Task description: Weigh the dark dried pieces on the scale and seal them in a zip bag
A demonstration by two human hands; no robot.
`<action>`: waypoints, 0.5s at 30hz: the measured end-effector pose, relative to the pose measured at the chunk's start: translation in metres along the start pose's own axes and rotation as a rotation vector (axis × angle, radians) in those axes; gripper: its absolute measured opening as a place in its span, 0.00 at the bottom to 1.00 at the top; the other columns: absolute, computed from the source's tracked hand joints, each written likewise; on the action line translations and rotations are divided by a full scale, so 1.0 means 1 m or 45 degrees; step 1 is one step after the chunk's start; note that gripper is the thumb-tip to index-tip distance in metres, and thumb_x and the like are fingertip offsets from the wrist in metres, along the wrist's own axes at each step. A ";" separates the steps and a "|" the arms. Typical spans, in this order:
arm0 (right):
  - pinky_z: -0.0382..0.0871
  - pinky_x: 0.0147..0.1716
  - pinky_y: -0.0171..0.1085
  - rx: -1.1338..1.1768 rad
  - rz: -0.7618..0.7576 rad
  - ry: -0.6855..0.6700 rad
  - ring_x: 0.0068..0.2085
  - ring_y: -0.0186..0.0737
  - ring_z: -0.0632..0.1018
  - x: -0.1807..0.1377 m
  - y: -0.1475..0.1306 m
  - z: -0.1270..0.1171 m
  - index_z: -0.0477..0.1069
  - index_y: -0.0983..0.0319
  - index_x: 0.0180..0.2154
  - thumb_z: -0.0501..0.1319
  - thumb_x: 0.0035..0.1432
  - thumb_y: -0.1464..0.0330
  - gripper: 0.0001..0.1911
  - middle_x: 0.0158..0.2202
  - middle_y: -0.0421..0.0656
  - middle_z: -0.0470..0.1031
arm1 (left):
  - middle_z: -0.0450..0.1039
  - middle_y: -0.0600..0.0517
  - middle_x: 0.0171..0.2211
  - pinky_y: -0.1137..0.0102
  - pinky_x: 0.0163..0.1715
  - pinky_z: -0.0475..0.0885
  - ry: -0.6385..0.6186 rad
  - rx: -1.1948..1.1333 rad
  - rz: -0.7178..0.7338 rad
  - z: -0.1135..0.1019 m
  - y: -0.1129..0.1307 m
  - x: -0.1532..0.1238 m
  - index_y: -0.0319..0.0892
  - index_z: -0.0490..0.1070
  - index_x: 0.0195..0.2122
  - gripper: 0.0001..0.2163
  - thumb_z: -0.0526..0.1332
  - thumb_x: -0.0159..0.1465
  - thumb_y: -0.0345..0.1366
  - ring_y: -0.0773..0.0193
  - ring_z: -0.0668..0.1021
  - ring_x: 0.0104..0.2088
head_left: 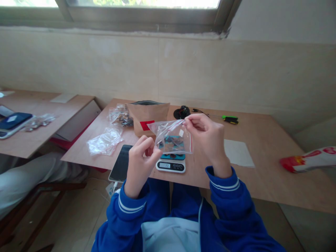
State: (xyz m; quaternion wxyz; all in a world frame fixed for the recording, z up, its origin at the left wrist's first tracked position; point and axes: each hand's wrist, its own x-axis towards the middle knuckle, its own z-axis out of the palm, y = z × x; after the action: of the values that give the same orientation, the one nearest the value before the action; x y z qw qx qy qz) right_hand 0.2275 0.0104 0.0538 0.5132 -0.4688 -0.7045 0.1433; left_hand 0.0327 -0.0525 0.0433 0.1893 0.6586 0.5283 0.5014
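mid-frame, left hand (140, 155) and right hand (207, 134) each pinch the clear zip bag (174, 140) by its edges above the scale (171, 165); a level hold should stop spills.

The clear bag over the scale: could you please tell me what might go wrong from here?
The clear bag is pinched at its edges by the left hand and right hand, so it may slip onto the scale. The tablet seems to overhang the table edge; a sleeve could knock it off.
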 end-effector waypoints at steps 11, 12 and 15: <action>0.66 0.37 0.33 -0.231 -0.355 -0.411 0.37 0.36 0.77 0.011 -0.008 0.014 0.70 0.62 0.40 0.52 0.67 0.69 0.09 0.36 0.42 0.76 | 0.58 0.43 0.60 0.73 0.29 0.72 0.193 -0.207 -0.138 0.033 -0.015 0.019 0.45 0.55 0.54 0.24 0.61 0.58 0.31 0.74 0.74 0.29; 0.66 0.37 0.33 -0.197 -0.340 -0.434 0.36 0.36 0.77 0.012 -0.007 0.015 0.70 0.61 0.39 0.53 0.67 0.69 0.09 0.36 0.41 0.76 | 0.60 0.44 0.59 0.74 0.29 0.72 0.173 -0.262 -0.135 0.035 -0.016 0.021 0.45 0.57 0.54 0.23 0.59 0.57 0.28 0.73 0.75 0.30; 0.67 0.33 0.32 0.026 -0.189 -0.458 0.30 0.33 0.75 0.014 0.002 0.015 0.71 0.61 0.40 0.54 0.66 0.66 0.08 0.32 0.39 0.75 | 0.74 0.50 0.44 0.77 0.27 0.71 0.103 -0.375 -0.181 0.033 -0.019 0.029 0.43 0.66 0.46 0.19 0.52 0.54 0.22 0.70 0.76 0.30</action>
State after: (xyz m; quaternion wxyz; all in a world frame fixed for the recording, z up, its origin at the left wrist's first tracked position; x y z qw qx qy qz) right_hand 0.2150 0.0272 0.0547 0.3930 -0.3770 -0.8161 0.1935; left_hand 0.0502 -0.0108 0.0280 0.2972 0.5639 0.5014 0.5850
